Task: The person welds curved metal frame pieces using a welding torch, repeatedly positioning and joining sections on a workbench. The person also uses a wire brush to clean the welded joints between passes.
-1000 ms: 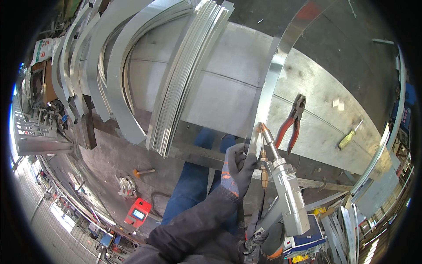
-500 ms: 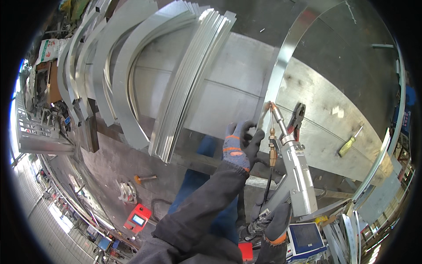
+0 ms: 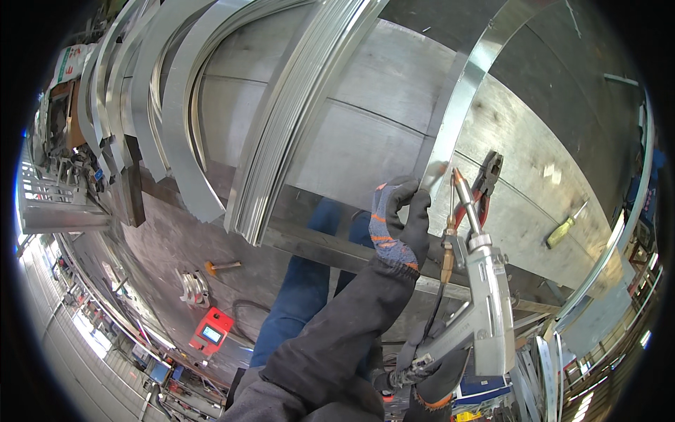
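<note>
A long curved metal strip [image 3: 458, 105] stands on edge across the metal sheet [image 3: 394, 70] on the bench. At its near end is my gloved left hand [image 3: 398, 224], its thumb and fingertips pinched on the strip. My right hand [image 3: 441, 380], also gloved, is wrapped round the grip of a silver welding gun [image 3: 490, 309]; the gun body hides part of the fingers. The gun's copper nozzle [image 3: 460, 179] points away from me, just right of the strip's near end and apart from it. Red-handled pliers [image 3: 485, 184] lie right beside the nozzle.
A screwdriver [image 3: 562, 228] with a yellow-green handle lies on the sheet at the right. Stacked metal strips [image 3: 295, 119] and curved pieces [image 3: 179, 112] cover the bench's left. Below are a hammer [image 3: 223, 266] and a red box with a screen [image 3: 211, 332].
The view has shifted a little. The nozzle has drawn back from the strip to its right. My left fingers have come in to the strip's near end.
</note>
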Demonstrator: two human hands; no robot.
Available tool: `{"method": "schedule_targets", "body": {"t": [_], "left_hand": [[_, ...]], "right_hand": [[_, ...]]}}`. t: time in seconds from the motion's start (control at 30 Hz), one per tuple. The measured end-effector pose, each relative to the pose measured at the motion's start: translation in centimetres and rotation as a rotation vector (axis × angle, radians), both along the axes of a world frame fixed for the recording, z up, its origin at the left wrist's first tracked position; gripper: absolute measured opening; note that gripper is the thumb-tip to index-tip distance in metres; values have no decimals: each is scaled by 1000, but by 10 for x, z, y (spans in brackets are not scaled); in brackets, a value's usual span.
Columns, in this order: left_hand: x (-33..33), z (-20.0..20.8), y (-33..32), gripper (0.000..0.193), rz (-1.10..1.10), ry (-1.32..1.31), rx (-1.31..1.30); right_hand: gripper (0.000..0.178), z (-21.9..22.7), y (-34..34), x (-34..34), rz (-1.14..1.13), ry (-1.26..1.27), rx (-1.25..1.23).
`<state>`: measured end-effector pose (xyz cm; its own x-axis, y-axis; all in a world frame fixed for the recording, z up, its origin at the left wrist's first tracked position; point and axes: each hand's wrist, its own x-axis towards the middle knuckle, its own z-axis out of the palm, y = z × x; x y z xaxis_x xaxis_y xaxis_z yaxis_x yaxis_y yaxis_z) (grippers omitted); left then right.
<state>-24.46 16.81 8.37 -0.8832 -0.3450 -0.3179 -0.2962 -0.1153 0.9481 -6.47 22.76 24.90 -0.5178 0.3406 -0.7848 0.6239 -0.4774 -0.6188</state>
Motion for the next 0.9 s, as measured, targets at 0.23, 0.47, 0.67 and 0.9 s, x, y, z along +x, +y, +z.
{"method": "schedule_targets", "body": {"t": [0.23,0.47,0.67,0.9], "left_hand": [[0,-1,0,13,21,-5,23],[-3,9,-5,11,-7,5,-46],[-4,9,-6,11,1,5,-28],[-1,6,-6,12,-7,3,-22]], "right_hand": [[76,17,-10,0,-53,-25,9],[77,18,-24,-19,-70,-19,71],[83,16,-16,-18,11,-16,-38],[84,16,-19,-26,5,36,-78]]}}
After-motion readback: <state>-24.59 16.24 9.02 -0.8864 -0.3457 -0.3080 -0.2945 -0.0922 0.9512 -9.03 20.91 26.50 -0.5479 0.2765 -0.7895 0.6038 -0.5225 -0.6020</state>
